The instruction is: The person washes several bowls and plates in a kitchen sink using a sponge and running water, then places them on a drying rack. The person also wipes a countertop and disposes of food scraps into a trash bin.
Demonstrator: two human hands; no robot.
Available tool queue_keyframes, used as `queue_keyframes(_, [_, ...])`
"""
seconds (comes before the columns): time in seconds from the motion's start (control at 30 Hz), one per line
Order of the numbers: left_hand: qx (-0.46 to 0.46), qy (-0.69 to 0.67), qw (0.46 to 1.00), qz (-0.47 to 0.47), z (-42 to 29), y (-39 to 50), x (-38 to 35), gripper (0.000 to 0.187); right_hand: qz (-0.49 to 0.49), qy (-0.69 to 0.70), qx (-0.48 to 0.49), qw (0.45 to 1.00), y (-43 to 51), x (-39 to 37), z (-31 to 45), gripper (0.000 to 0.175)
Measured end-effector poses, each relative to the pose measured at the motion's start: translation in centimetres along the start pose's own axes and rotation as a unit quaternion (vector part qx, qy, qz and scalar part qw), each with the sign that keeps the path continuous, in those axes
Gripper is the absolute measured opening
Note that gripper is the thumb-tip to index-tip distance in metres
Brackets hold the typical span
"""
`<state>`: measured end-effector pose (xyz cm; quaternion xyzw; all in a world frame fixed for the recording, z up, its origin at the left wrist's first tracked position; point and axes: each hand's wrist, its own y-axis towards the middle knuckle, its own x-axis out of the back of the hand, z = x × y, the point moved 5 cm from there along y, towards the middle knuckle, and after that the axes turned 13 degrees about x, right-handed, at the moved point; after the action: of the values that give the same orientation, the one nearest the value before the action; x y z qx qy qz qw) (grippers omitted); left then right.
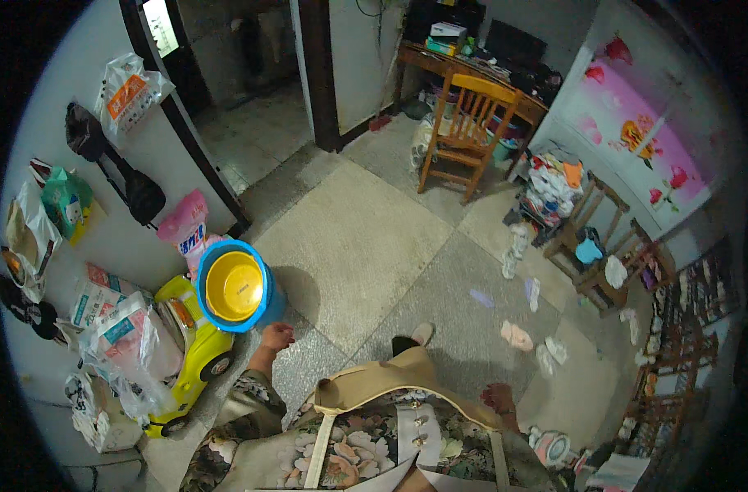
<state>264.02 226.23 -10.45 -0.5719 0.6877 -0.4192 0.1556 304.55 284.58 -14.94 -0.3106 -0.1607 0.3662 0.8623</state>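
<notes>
My left hand (278,336) hangs in front of my left side, fingers loosely curled with nothing seen in them. Just beyond it stands a blue plastic bucket (274,301) with a yellow basin (234,286) nested in its top. My right hand (498,398) is low by my right side, beside the apron; its fingers are partly bent and no object shows in it. A tan apron (374,384) covers my front over a floral garment. One light shoe (422,333) shows on the tiled floor below me.
At left are a yellow-green toy car (205,357) loaded with bags, and a pink detergent bag (189,227). Ahead are a doorway and a wooden chair (469,129) at a desk. Slippers (552,353) lie at right, near chairs, a clothes pile (552,187) and shoe racks (675,375).
</notes>
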Motion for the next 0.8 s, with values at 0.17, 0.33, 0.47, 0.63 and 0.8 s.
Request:
queue_keyframes(0.17, [-0.047,-0.008,0.996,-0.075,-4.7,3.8,0.2,0.018,0.109,-0.475,0.347,0.802,16.1,-2.4,7.4,0.014])
queue_keyframes(0.33, [0.075,-0.015,0.994,-0.075,-5.7,6.3,-2.9,0.021,0.086,-0.661,0.444,0.598,25.7,-3.5,18.9,0.013])
queue_keyframes(0.47, [0.024,0.107,0.993,-0.053,-9.5,7.4,-7.7,0.024,0.122,-0.409,0.281,0.859,31.0,-4.3,28.5,0.011])
queue_keyframes(0.63, [-0.016,0.261,0.960,-0.099,-14.8,11.0,-11.0,0.016,0.056,-0.494,0.386,0.777,35.0,-6.6,36.4,0.016])
queue_keyframes(0.8, [-0.147,0.696,0.698,-0.082,-20.1,15.7,-14.3,0.013,0.118,-0.615,0.388,0.676,36.8,-5.4,34.7,0.013])
